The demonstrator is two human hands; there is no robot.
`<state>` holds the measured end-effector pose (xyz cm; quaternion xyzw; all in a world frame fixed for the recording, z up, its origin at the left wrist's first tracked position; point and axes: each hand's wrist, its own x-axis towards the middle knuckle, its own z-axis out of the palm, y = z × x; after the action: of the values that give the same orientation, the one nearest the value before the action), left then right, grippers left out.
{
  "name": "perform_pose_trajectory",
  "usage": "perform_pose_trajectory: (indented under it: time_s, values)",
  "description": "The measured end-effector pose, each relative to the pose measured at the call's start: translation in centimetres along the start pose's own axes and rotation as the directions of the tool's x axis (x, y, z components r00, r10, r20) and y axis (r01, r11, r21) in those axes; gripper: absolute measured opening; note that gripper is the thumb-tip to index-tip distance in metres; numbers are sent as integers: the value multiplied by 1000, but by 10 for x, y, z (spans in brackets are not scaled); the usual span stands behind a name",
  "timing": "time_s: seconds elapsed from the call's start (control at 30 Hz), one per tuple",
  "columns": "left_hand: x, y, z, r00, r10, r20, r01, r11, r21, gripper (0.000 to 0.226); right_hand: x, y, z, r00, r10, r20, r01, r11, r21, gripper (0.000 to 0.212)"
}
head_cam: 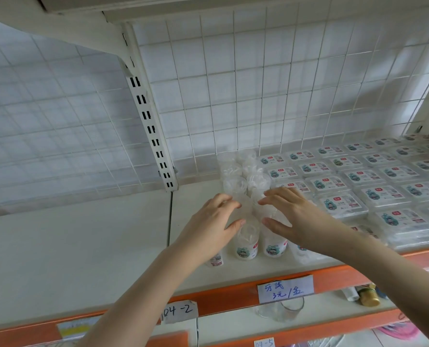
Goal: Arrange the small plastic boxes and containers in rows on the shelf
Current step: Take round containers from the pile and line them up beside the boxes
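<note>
Both hands on the clear round containers (246, 236), which stand in 2 rows running back from the shelf (83, 246) front edge, just left of the flat plastic boxes (373, 194). Left hand (208, 226) fingers straight, pressing the left row; right hand (293, 214) fingers straight against the right row. Neither grasps anything. Handwritten price tag (284, 289) below the containers on the shelf's orange edge.

Premises: a retail shop, viewed at a display shelf. Evidence: white metal shelving (83, 246) with a slotted upright (153, 136) and wire-grid back panel (258, 83); orange price rail (333, 278) along the near edge carrying a handwritten price label (284, 289) and a location tag reading "04-2" (179, 310). To the right, identical labelled flat plastic boxes (373, 181) lie in rows. Further stock shows on the shelf below.
</note>
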<state>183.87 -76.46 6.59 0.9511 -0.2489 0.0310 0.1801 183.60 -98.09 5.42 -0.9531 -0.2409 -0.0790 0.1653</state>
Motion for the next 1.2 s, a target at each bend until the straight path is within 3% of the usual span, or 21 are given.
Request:
perform_pose_trajectory:
  time_s: [0.17,0.47,0.6,0.67,0.83,1.07,1.2]
  values:
    - [0,-1,0,1000,13,-9,-14,1000,-12,43,0,3,-2,999,-25,20,25,999,-19,63]
    - [-12,-4,-6,995,41,-93,-41,999,1,50,-6,2,-2,999,-21,-50,18,998,-63,54]
    - [-33,-16,-17,996,-14,90,18,999,-51,75,-8,0,-8,988,-73,-133,71,997,-26,44]
    - [-43,-23,-19,991,-56,118,61,997,-40,77,-6,-3,-11,982,-98,-161,97,995,-12,39]
    - [-49,-38,-17,995,-103,-12,101,990,-100,52,6,-10,-10,980,-121,-161,128,991,34,36]
    - [3,-85,-11,955,-224,-196,184,962,-202,46,44,-16,-3,991,-112,-76,122,982,143,20]
    - [43,-103,-13,936,-290,-197,238,938,-252,45,71,-17,2,994,-79,-77,92,977,192,19]
